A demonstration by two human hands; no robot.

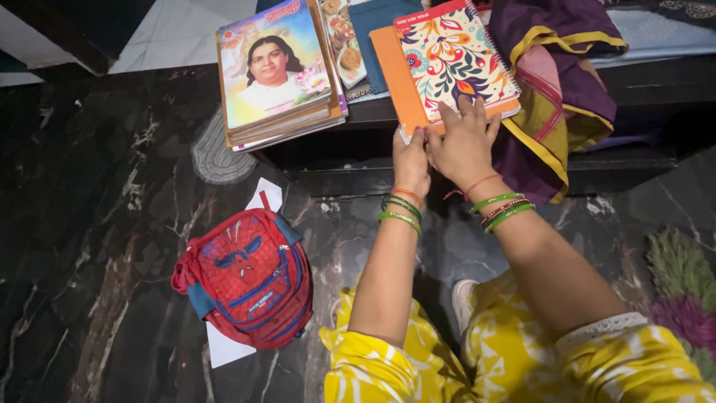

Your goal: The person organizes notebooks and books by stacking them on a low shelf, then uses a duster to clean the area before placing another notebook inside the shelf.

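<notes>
A spiral notebook with a flowered cover (pixel 455 56) lies on an orange book (pixel 391 71) at the edge of a dark low table (pixel 358 149). My right hand (pixel 464 145) rests flat on the near edge of these two books, fingers spread. My left hand (pixel 411 160) pinches the near corner of the orange book from below. Green and red bangles ring both wrists.
A stack of thin books with a portrait cover (pixel 276 67) sits left on the table. Purple and yellow cloth (pixel 556 82) drapes over the right side. A red and blue child's backpack (pixel 246 280) lies on white paper on the black marble floor. A shaggy mat (pixel 682 287) lies at the right.
</notes>
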